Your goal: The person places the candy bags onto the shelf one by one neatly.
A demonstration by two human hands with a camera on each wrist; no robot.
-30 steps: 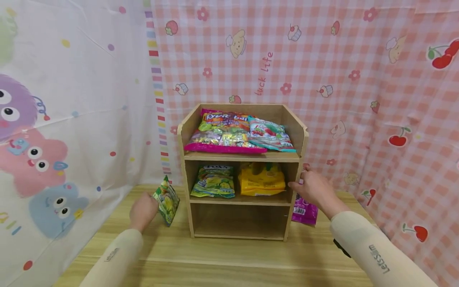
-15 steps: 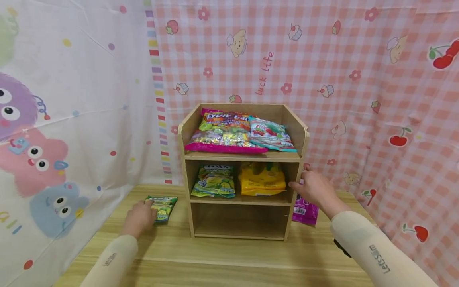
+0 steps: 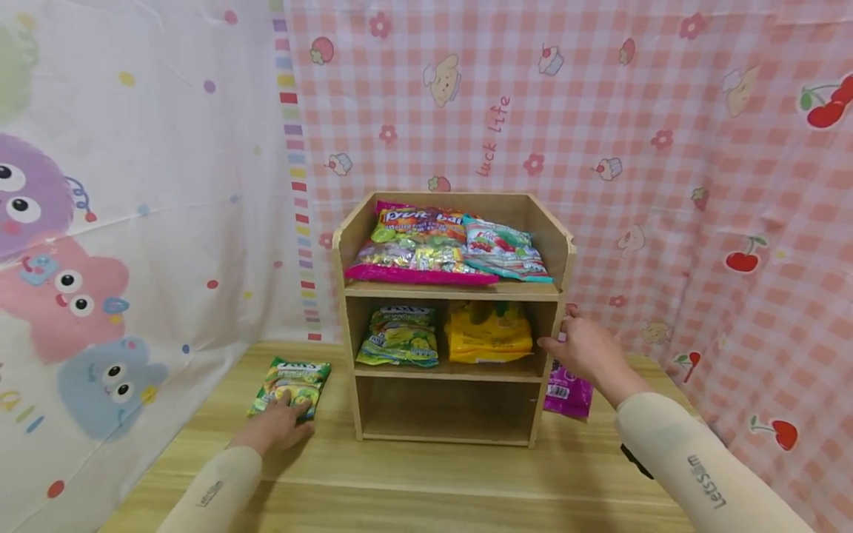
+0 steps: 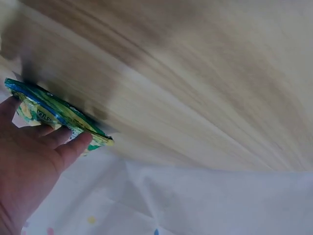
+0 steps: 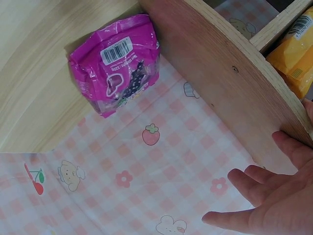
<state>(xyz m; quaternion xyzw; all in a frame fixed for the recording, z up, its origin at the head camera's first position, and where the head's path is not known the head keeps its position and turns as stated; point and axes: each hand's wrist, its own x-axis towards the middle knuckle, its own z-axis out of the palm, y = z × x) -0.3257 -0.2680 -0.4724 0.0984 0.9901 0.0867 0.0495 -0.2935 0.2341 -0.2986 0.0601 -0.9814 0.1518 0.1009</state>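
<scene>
My left hand [image 3: 275,429] lies over the near part of a green and yellow candy bag [image 3: 296,376], which is flat on the table left of the wooden shelf [image 3: 449,376]. In the left wrist view its fingers [image 4: 73,147] stretch along the bag's surface. My right hand [image 3: 591,352] holds the shelf's right side panel [image 5: 215,93], thumb at the front edge and index fingertip on the outer face. Its other fingers are spread beside the panel. Behind that hand a purple candy bag [image 5: 117,63] lies on the table right of the shelf.
On the top shelf lie a large pink-edged candy bag [image 3: 420,248] and a teal-edged bag [image 3: 506,248]. The middle shelf bears another green bag [image 3: 400,337] and a yellow bag [image 3: 489,333]. Patterned cloth [image 3: 600,96] hangs behind and at the sides of the table [image 3: 400,488].
The green candy bag on the left went from tilted up in my left hand to flat on the table. That hand has loosened its grip and drawn toward me. My right hand stays at the shelf.
</scene>
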